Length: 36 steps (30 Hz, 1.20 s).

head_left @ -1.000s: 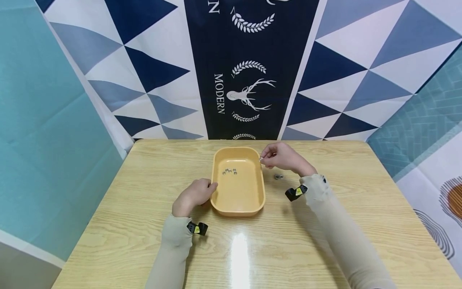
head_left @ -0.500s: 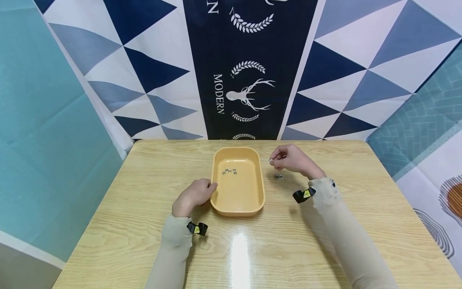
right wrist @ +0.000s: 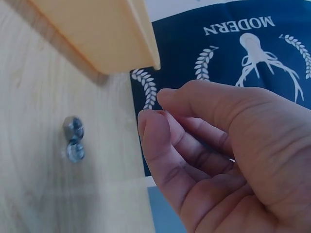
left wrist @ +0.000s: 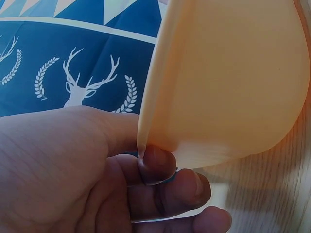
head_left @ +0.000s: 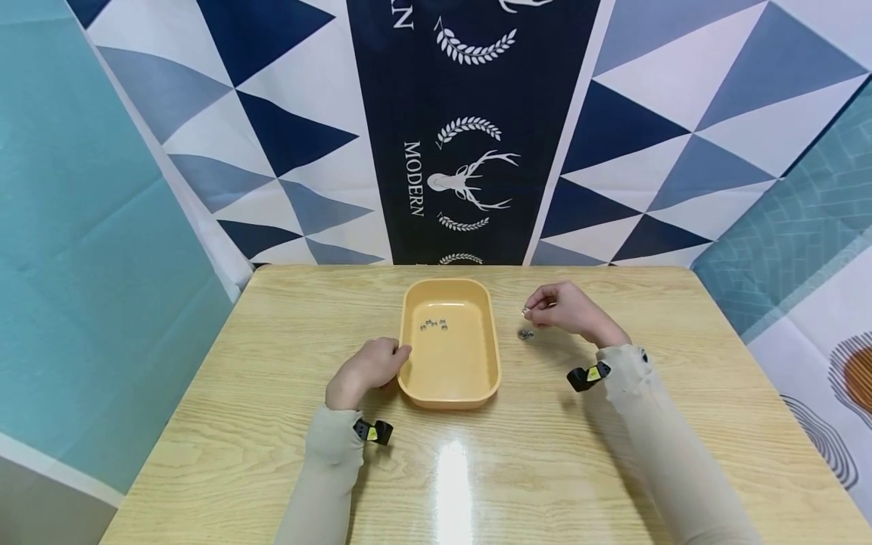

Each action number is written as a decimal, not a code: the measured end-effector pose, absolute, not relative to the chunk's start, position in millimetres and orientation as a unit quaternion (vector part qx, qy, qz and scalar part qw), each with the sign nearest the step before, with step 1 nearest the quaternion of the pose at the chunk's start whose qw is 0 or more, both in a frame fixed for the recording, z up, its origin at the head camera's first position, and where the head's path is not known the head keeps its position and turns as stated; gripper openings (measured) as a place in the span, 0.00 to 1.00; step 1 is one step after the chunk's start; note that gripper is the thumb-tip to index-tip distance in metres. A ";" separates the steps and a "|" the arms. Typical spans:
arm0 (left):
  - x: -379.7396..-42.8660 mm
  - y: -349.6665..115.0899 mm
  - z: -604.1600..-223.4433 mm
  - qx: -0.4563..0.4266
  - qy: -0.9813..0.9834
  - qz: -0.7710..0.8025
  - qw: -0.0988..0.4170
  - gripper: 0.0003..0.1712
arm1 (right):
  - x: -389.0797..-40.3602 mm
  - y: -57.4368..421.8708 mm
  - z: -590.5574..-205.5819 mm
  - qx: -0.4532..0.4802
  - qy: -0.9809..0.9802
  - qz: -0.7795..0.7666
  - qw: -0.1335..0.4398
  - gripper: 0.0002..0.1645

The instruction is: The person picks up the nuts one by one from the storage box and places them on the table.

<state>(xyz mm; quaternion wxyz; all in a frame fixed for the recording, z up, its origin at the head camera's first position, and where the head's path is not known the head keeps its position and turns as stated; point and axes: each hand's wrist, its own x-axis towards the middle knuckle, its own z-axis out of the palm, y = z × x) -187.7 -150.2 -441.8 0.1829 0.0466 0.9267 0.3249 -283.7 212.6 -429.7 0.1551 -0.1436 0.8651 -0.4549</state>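
Observation:
A yellow-orange plastic tray (head_left: 453, 371) sits mid-table, with several small metal nuts (head_left: 434, 324) in its upper left part. My left hand (head_left: 371, 363) grips the tray's left rim; in the left wrist view the fingers curl against the outside of its wall. Right of the tray, my right hand (head_left: 564, 309) is raised with thumb and index fingertips together. In the head view they pinch a small shiny piece, seemingly a nut (head_left: 525, 311); the right wrist view does not show it. Below this hand, two metal nuts (right wrist: 74, 128) touch each other on the tabletop.
The light wood table (head_left: 272, 454) runs back to a patterned cloth (head_left: 463, 113) with a deer motif. Teal cloth (head_left: 102, 227) hangs at the left. A dark camera (head_left: 587, 377) is strapped at the right wrist, another (head_left: 373, 431) at the left.
My right hand has moved from the tray's upper right rim to the right and slightly nearer, over the loose nuts, fingertips still together. The left hand and tray stay put.

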 end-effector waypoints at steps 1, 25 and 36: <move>-187.5 -150.2 -441.8 0.046 0.927 0.325 0.182 0.24 | -283.4 213.6 -431.4 -0.140 0.865 -0.455 0.158 0.11; -188.0 -152.7 -442.5 0.056 0.923 0.337 0.175 0.25 | -280.9 238.8 -468.4 -0.124 0.890 -0.408 0.158 0.11; -187.8 -151.7 -443.6 0.054 0.923 0.339 0.177 0.25 | -280.7 242.4 -481.1 -0.115 0.897 -0.400 0.151 0.12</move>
